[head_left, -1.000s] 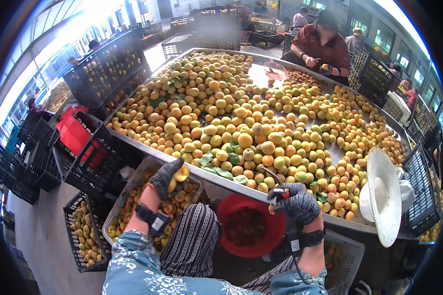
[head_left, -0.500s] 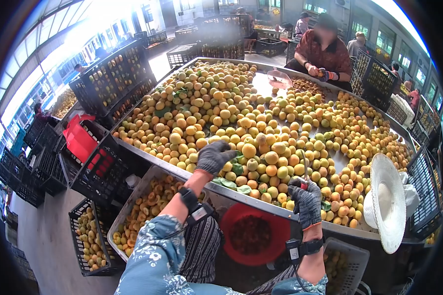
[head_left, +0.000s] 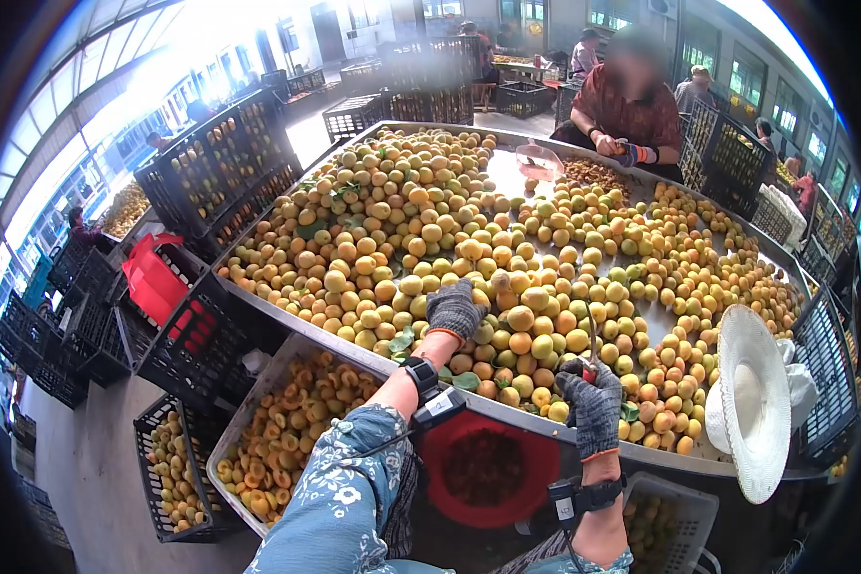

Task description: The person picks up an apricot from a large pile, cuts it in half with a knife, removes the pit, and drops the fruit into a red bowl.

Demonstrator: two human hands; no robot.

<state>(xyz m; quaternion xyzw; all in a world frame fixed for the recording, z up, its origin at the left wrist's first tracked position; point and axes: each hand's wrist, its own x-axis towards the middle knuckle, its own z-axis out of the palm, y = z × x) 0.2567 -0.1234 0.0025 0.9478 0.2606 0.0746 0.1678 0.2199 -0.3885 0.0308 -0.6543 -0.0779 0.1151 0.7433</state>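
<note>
Two gloved hands work at the near edge of the metal table [head_left: 660, 457]. Since half a second ago the left hand [head_left: 454, 311] has slid rightward, fingers curled down on the heaped apricots [head_left: 521, 318]; whether it grips one is unclear. The right hand [head_left: 593, 407] stays fisted around the knife [head_left: 592, 342], blade upright, just above the red basin [head_left: 536, 478].

apricots [head_left: 421, 230]: yellow-orange, loose heap on steel table [head_left: 500, 165] | knife [head_left: 591, 352]: red handle, thin blade upright
</note>
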